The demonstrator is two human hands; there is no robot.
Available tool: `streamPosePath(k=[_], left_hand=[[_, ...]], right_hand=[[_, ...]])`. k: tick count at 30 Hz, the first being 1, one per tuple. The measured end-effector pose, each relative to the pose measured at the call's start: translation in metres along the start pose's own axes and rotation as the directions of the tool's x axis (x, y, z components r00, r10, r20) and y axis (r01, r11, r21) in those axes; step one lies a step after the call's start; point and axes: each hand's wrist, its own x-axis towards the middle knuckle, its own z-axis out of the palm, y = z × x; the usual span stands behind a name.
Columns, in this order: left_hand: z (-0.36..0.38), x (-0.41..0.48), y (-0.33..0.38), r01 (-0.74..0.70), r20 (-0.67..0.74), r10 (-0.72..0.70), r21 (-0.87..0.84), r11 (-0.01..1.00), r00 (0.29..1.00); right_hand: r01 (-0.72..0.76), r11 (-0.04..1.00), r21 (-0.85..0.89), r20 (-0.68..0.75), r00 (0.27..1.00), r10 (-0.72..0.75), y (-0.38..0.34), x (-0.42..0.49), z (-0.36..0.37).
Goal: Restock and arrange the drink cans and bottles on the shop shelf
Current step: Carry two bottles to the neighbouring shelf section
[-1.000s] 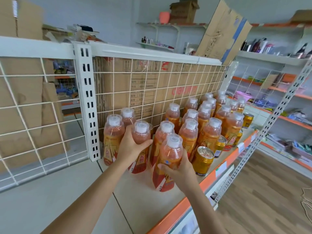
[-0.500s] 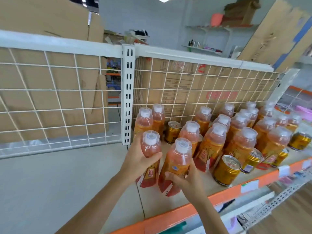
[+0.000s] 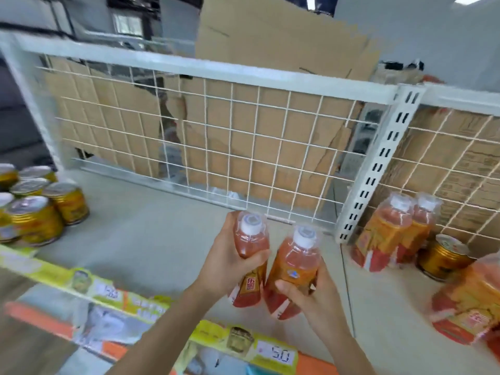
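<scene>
Holding two drink bottles at lower centre of the frame, one per hand.

- Your left hand (image 3: 227, 269): fingers and thumb curled round the upper body of the left bottle (image 3: 251, 243); white cap up, bottle tipped slightly.
- Your right hand (image 3: 305, 296): wrapped round the lower body of the right bottle (image 3: 295, 263), thumb across the label.
- Both bottles: side by side, just beside each other, over the pale shelf (image 3: 135, 239). You cannot tell whether their bases rest on it.
- Left edge: a cluster of gold cans (image 3: 35, 209), upright, well apart from your hands.
- Right: a pair of standing bottles (image 3: 392, 234) against the wire mesh panel (image 3: 243, 136), and a single gold can (image 3: 443, 258) just beside them.
- Lower right edge: a blurred bottle (image 3: 470, 301).
- A white slotted upright (image 3: 378, 163) stands between the held bottles and the pair.
- Behind the mesh: cardboard (image 3: 270, 36).
- Front edge: a price strip (image 3: 278, 355).
</scene>
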Motion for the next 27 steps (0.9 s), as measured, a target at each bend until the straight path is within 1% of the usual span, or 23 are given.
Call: streamPosePath(k=[4, 7, 10, 14, 16, 19, 22, 25, 27], left_hand=[[-0.062, -0.002, -0.013, 0.013, -0.122, -0.005, 0.07, 0.997, 0.992], [-0.109, -0.001, -0.024, 0.033, -0.189, -0.015, 0.091, 0.995, 0.982], [-0.153, 0.003, -0.036, 0.063, -0.216, -0.039, 0.104, 0.993, 0.976], [-0.199, 0.012, -0.049, 0.078, -0.214, -0.055, 0.102, 0.992, 0.975], [-0.215, 0.015, -0.056, 0.073, -0.191, -0.053, 0.098, 0.993, 0.98], [-0.229, 0.016, -0.068, 0.108, -0.077, -0.105, 0.035, 0.994, 0.992], [-0.235, 0.014, -0.079, 0.141, 0.014, -0.141, -0.011, 0.99, 0.99], [-0.243, 0.016, -0.085, 0.123, 0.094, -0.119, -0.03, 0.992, 0.988], [-0.25, 0.018, -0.083, 0.123, 0.172, -0.114, -0.043, 0.991, 0.979]], right_hand=[[0.06, 0.998, -0.015, 0.135, 0.989, -0.058, -0.017, 0.021, 0.059], [0.086, 0.996, -0.008, 0.188, 0.979, -0.083, -0.029, 0.038, 0.107], [0.11, 0.994, -0.014, 0.218, 0.97, -0.104, -0.04, 0.053, 0.152], [0.131, 0.991, -0.024, 0.219, 0.968, -0.122, -0.055, 0.066, 0.201], [0.136, 0.99, -0.038, 0.191, 0.973, -0.126, -0.059, 0.07, 0.22], [0.122, 0.992, -0.036, 0.122, 0.986, -0.117, -0.061, 0.077, 0.238], [0.115, 0.992, 0.052, 0.081, 0.99, -0.119, -0.062, 0.081, 0.245], [0.114, 0.987, 0.115, 0.048, 0.992, -0.121, -0.062, 0.08, 0.254], [0.102, 0.983, 0.153, 0.036, 0.993, -0.109, -0.061, 0.078, 0.261]])
